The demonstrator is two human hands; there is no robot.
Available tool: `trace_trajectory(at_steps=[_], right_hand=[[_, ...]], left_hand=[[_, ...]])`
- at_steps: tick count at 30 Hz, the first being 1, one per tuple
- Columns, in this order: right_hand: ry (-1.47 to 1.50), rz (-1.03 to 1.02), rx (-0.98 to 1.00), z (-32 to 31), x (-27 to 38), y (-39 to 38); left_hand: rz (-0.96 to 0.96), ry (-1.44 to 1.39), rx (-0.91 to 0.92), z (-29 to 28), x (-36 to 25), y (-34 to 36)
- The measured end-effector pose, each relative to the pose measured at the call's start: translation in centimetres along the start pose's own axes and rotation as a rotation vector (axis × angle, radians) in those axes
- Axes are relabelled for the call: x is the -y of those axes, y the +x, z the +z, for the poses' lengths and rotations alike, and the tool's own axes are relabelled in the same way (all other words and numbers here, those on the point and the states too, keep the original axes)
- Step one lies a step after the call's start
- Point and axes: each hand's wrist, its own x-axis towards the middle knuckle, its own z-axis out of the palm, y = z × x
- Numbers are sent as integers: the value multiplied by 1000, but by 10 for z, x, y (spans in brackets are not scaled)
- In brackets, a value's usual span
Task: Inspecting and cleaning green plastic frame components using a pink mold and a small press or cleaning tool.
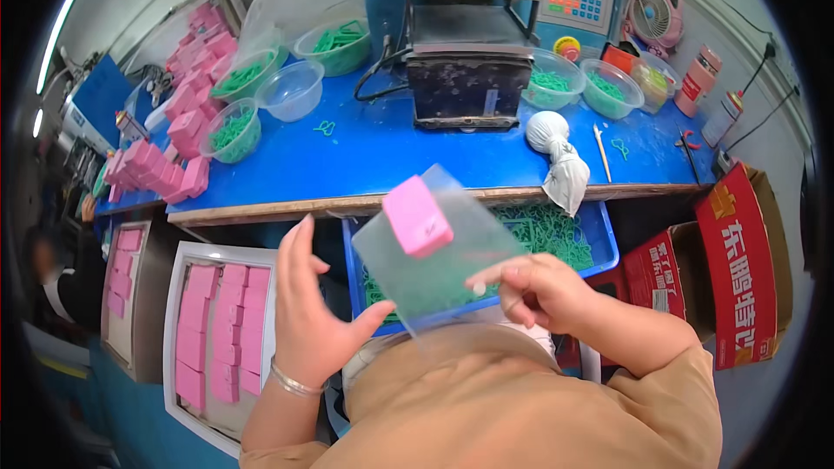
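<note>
A clear flat sheet (473, 247) lies tilted over the front edge of the bench and a blue tray (608, 239) of green pieces. On its upper left part rests a pink block (419, 215) with a small dark mark. My left hand (317, 304) is open beside the sheet's left edge, thumb and fingers spread, holding nothing. Over the sheet's lower right corner is my right hand (543, 291), index finger stretched toward the sheet and the other fingers loosely bent. Nothing shows in its grasp, and whether the fingertip touches the sheet is unclear.
A dark press machine (469, 87) stands at the back of the blue bench (356, 152). Clear bowls (230, 135) of green pieces flank it. Pink blocks (156, 165) pile up at left. A white-framed tray (178, 274) holds more. A red carton (730, 269) stands right.
</note>
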Motion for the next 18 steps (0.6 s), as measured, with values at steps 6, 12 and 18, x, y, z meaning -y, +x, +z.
trace_trajectory(at_steps=[6, 12, 18], right_hand=[[-292, 65, 133, 20, 7, 24], [97, -33, -4, -11, -5, 58], [368, -114, -118, -40, -16, 84]], left_hand=[[-90, -120, 184, 7, 23, 21], [-404, -212, -112, -23, 92, -8], [-627, 134, -394, -89, 181, -88]])
